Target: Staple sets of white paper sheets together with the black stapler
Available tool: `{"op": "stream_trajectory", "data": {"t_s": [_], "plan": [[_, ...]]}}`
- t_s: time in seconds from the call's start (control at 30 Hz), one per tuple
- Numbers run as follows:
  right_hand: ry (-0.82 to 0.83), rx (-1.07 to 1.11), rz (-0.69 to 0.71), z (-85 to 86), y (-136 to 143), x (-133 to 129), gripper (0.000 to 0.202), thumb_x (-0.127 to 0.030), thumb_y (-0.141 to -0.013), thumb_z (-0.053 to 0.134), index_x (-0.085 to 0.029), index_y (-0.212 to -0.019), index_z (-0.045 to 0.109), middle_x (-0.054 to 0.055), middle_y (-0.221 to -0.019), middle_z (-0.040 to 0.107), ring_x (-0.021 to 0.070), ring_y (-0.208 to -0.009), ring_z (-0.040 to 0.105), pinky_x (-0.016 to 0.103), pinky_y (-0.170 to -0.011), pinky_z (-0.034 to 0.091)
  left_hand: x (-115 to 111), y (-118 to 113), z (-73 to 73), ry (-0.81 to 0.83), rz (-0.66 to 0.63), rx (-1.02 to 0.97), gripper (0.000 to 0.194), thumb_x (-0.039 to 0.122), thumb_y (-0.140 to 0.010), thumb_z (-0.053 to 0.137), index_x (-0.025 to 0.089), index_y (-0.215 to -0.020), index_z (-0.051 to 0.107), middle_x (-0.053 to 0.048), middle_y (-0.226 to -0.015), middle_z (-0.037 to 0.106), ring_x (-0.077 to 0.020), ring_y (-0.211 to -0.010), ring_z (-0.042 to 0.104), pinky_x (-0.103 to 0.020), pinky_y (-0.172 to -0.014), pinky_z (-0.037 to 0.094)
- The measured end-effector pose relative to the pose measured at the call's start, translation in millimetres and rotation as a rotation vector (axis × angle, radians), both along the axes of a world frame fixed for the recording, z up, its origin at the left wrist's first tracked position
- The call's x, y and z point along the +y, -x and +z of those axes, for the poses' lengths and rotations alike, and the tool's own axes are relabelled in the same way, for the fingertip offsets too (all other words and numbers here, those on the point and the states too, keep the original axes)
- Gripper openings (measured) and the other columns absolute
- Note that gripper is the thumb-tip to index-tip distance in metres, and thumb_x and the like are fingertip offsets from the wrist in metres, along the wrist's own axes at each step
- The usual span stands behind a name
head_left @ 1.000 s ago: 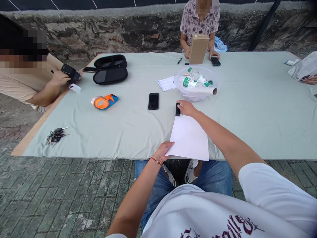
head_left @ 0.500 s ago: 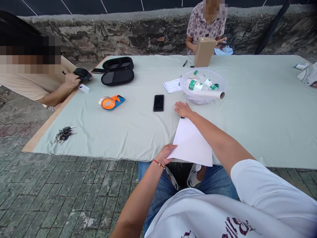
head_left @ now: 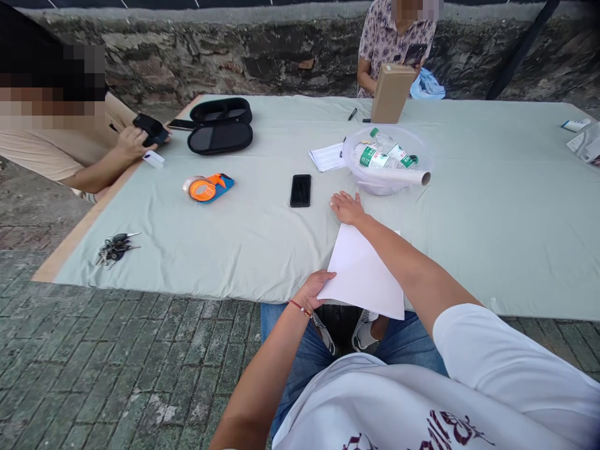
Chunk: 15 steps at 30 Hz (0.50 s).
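White paper lies at the table's front edge, its lower corner reaching over my lap. My left hand grips its lower left corner, thumb on top and fingers underneath. My right hand rests palm down with fingers spread at the paper's far end, and my forearm crosses over the sheet. A black phone lies left of my right hand. Just beyond that hand stands a clear plastic basin holding bottles, with a white roll across its near rim.
On the cloth-covered table are an orange and blue tape dispenser, keys, an open black case, printed sheets and a cardboard box. One person sits at the left, another across the table.
The view has shifted slightly. The small black piece beside my right hand is now hidden. Across the table, the person's phone is raised more upright behind the box. My left hand keeps its grip.
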State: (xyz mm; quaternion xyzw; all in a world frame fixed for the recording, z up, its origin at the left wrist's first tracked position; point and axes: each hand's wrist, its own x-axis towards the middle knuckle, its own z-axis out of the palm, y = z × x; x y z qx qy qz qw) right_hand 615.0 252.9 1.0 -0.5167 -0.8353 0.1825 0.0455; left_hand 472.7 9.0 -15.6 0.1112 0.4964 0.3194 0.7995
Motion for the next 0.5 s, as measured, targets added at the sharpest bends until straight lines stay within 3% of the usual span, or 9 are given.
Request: {"op": "stream_trajectory", "data": {"t_s": [0.13, 0.3, 0.5], "plan": [[-0.038, 0.003, -0.011, -2.8, 1.0, -3.7, 0.06, -0.045, -0.103, 0.014, -0.022, -0.144, 0.051, 0.006, -0.161, 0.038, 0.0282, -0.154, 0.019, 0.067, -0.121, -0.001, -0.3, -1.5, -0.3, 0.033, 0.037, -0.008, 0.025, 0.024, -0.071, 0.079, 0.012, -0.09, 0.068, -0.009, -0.076, 0.073, -0.0207, -0.062, 0.068, -0.032, -0.062, 0.055], [-0.067, 0.003, -0.024, -4.9, 1.8, -8.5, 0.056, -0.042, -0.104, 0.016, -0.023, -0.136, 0.058, 0.007, -0.157, 0.044, 0.027, -0.153, 0.021, 0.066, -0.121, -0.001, -0.5, -3.5, -2.4, 0.016, 0.046, 0.028, 0.031, 0.024, -0.068, 0.082, 0.011, -0.092, 0.067, -0.009, -0.076, 0.073, -0.0213, -0.065, 0.068, -0.033, -0.062, 0.055], [0.134, 0.042, -0.092, 12.7, 5.7, 11.6, 0.057, -0.049, -0.103, 0.02, -0.024, -0.137, 0.058, 0.006, -0.156, 0.045, 0.0318, -0.152, 0.024, 0.07, -0.119, 0.005, -1.3, -3.1, 4.1, -0.006, 0.021, 0.095, 0.027, 0.025, -0.072, 0.079, 0.014, -0.094, 0.068, -0.009, -0.081, 0.075, -0.0237, -0.075, 0.072, -0.032, -0.064, 0.057]]}}
